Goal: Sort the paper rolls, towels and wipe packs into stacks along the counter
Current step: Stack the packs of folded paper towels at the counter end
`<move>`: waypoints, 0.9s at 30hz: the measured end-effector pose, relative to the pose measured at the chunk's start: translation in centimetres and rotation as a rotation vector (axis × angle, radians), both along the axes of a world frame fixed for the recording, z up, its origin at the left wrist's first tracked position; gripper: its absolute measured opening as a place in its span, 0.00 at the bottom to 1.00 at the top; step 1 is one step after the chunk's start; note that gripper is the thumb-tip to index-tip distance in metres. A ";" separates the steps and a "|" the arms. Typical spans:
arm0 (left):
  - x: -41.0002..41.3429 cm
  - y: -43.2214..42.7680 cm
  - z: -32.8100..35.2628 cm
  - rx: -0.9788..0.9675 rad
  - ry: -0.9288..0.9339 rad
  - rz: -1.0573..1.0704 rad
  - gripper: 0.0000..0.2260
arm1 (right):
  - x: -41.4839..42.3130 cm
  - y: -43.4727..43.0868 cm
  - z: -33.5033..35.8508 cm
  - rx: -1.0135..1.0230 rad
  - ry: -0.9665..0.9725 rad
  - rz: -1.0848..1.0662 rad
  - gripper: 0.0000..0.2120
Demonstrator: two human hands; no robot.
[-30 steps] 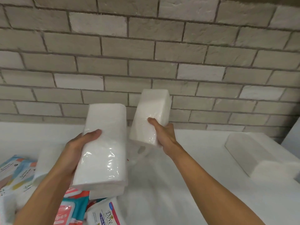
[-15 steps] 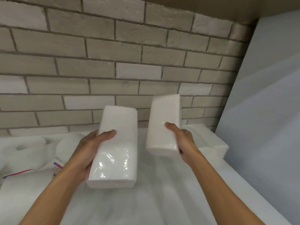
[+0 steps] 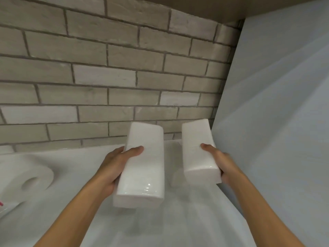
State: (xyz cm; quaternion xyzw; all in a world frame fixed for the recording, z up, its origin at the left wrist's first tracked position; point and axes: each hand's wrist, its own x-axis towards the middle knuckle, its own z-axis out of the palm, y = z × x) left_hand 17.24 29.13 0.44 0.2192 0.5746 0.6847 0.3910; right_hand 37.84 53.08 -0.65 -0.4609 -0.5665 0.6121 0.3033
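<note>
Each of my hands holds one white plastic-wrapped towel pack above the white counter (image 3: 178, 225). My left hand (image 3: 117, 164) grips the left towel pack (image 3: 144, 172) by its left side, thumb on top. My right hand (image 3: 219, 161) grips the right towel pack (image 3: 197, 150) from its right side, close to the pale side panel. Just below and behind the right pack, the end of another white towel pack (image 3: 175, 179) lies on the counter, mostly hidden. A white paper roll (image 3: 30, 180) lies on its side at the far left.
A grey brick wall (image 3: 106, 77) runs along the back of the counter. A pale blue-grey side panel (image 3: 276, 122) closes off the right end. A bit of pink-marked wrapping (image 3: 1, 205) shows at the left edge.
My view and both hands have swung right along the counter toward the corner. The wipe packs at lower left have left the view; the right pack now hangs over the pack lying by the panel.
</note>
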 end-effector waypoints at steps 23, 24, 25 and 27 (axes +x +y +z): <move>1.3 18.5 -4.5 -0.146 -0.196 0.048 0.21 | -3.8 19.0 -2.9 -0.149 -0.124 0.240 0.23; 1.1 19.0 -4.7 -0.145 -0.203 0.052 0.21 | -3.9 19.3 -3.2 -0.148 -0.121 0.238 0.22; 0.9 19.4 -5.0 -0.143 -0.214 0.056 0.21 | -3.9 19.4 -3.3 -0.151 -0.114 0.238 0.21; 0.4 20.3 -5.4 -0.136 -0.238 0.065 0.21 | -4.0 19.8 -3.4 -0.168 -0.108 0.249 0.20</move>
